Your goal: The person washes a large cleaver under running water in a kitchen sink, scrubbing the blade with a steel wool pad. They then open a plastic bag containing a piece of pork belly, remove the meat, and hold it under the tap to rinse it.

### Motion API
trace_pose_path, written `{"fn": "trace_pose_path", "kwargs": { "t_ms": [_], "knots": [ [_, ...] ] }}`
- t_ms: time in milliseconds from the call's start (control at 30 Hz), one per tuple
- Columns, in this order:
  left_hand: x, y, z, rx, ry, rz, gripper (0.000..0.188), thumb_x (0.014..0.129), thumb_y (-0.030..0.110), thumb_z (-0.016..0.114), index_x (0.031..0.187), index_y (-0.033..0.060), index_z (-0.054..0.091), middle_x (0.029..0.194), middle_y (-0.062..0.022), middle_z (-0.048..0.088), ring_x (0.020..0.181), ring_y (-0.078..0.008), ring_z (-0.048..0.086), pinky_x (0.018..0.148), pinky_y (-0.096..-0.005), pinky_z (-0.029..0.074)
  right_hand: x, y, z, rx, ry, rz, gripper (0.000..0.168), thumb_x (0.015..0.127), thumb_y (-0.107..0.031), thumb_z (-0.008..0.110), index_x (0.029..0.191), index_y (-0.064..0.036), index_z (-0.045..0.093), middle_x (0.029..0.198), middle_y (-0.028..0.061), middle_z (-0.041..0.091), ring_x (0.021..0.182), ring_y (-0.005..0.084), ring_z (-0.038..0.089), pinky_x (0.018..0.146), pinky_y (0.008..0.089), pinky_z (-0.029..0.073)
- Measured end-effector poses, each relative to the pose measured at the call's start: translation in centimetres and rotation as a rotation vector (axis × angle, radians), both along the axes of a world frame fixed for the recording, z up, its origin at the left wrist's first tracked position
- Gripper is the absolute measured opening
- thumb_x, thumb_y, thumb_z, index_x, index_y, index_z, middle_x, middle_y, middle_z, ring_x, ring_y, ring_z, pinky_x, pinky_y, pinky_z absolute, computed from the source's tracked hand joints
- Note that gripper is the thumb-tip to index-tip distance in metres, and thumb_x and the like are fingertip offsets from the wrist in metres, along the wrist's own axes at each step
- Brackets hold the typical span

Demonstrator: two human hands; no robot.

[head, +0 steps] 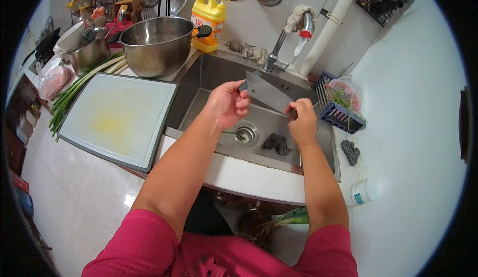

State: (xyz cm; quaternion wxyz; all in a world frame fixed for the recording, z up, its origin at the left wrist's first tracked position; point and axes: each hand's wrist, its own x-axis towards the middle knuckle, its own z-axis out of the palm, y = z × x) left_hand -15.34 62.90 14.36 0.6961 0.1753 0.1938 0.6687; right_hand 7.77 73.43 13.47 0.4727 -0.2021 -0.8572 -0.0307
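Over the stainless steel sink (194, 101), both hands hold a broad-bladed kitchen cleaver (269, 93). My right hand (303, 122) grips its narrower right end, where the fingers hide most of the handle. At the wide left end, near a small hole in the blade, my left hand (228, 104) is closed. Something dark blue-grey (243, 86) sits between its fingers and partly behind the blade; I cannot tell what it is. Below lie a dark steel-wool scourer (277, 144) and the drain strainer (245, 133), with green scraps in it.
Left of the sink are a cutting board (119, 116) with a yellow stain, green onions (71, 94) and a large steel pot (157, 49). Behind stand a yellow detergent jug (207, 24) and the faucet (276, 51). A blue plastic basket (341, 116), another scourer (350, 152) and a white tub (363, 191) lie right.
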Motion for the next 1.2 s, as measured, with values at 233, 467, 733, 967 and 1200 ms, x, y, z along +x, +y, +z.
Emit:
{"fn": "trace_pose_path", "kwargs": {
  "t_ms": [233, 467, 733, 967, 1200],
  "knots": [
    [2.4, -0.4, -0.7, -0.109, 0.066, 0.040, 0.017, 0.094, 0.026, 0.050, 0.081, 0.0145, 0.053, 0.069, 0.0027, 0.048, 0.055, -0.0102, 0.039, 0.049, -0.0252, 0.030, -4.2, -2.7, 1.3, 0.101, -0.058, 0.128, 0.040, 0.067, 0.012, 0.065, 0.102, -0.005, 0.059, 0.097, 0.0122, 0.059, 0.086, 0.0285, 0.063, 0.069, 0.0332, 0.053],
    [0.5, -0.9, 1.3, 0.005, -0.010, 0.000, 0.018, 0.095, 0.026, 0.050, 0.083, 0.0132, 0.055, 0.068, 0.0042, 0.047, 0.054, -0.0093, 0.036, 0.050, -0.0246, 0.028, 0.7, 1.2, -0.8, -0.043, -0.086, 0.004, 0.039, 0.065, 0.013, 0.067, 0.099, -0.005, 0.059, 0.093, 0.0123, 0.058, 0.082, 0.0287, 0.062, 0.068, 0.0332, 0.053],
    [2.4, 0.2, -1.7, -0.056, 0.150, -0.004, 0.013, 0.094, 0.020, 0.049, 0.082, 0.0161, 0.056, 0.070, 0.0021, 0.051, 0.056, -0.0115, 0.041, 0.049, -0.0256, 0.031, -4.5, -3.4, 2.0, 0.073, -0.010, 0.178, 0.041, 0.063, 0.012, 0.069, 0.099, -0.005, 0.059, 0.093, 0.0130, 0.059, 0.081, 0.0323, 0.061, 0.068, 0.0349, 0.052],
    [0.3, 0.2, -0.5, 0.050, -0.006, -0.058, 0.016, 0.094, 0.022, 0.048, 0.083, 0.0139, 0.056, 0.071, 0.0037, 0.049, 0.055, -0.0103, 0.037, 0.049, -0.0253, 0.029, -0.3, 0.7, 0.0, 0.053, -0.039, -0.033, 0.034, 0.066, 0.008, 0.068, 0.095, -0.006, 0.058, 0.092, 0.0123, 0.057, 0.080, 0.0337, 0.061, 0.067, 0.0370, 0.051],
    [1.1, 0.0, -0.5, -0.081, 0.049, -0.006, 0.015, 0.094, 0.021, 0.046, 0.081, 0.0143, 0.053, 0.069, 0.0031, 0.044, 0.054, -0.0104, 0.034, 0.049, -0.0262, 0.025, -2.0, -1.6, 1.4, 0.008, -0.013, -0.013, 0.027, 0.070, 0.005, 0.065, 0.093, -0.007, 0.058, 0.094, 0.0118, 0.057, 0.080, 0.0354, 0.062, 0.066, 0.0409, 0.052]
  ]
}}
